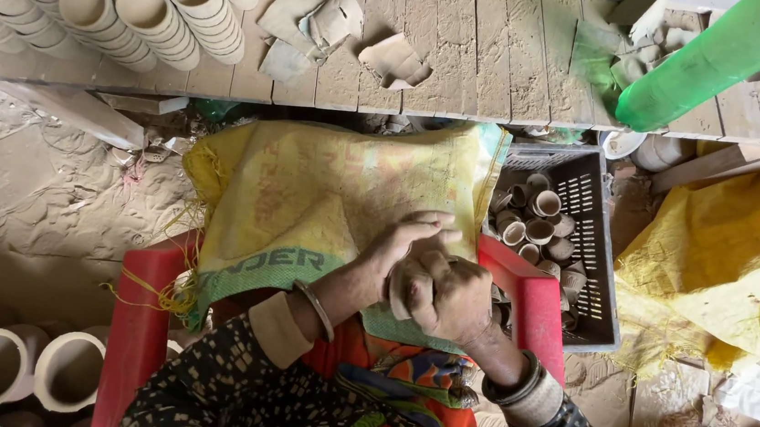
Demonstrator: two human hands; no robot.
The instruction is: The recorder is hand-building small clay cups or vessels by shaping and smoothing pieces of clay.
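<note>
Centrally, both hands (425, 277) grip a clay cup (400, 293) over the yellow sack (309, 189).

Pottery workshop: stacked unfired clay cups (114, 3) on dusty plank shelf (484, 67), crate of small cups (580, 231), clay scraps (323, 25).

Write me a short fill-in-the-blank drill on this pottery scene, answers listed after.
1. Both hands work a small clay piece over a ____ sack.
2. The small clay cups lie in a dark plastic ____.
3. The bottle at top right is ____.

Missing words: yellow; crate; green
</note>
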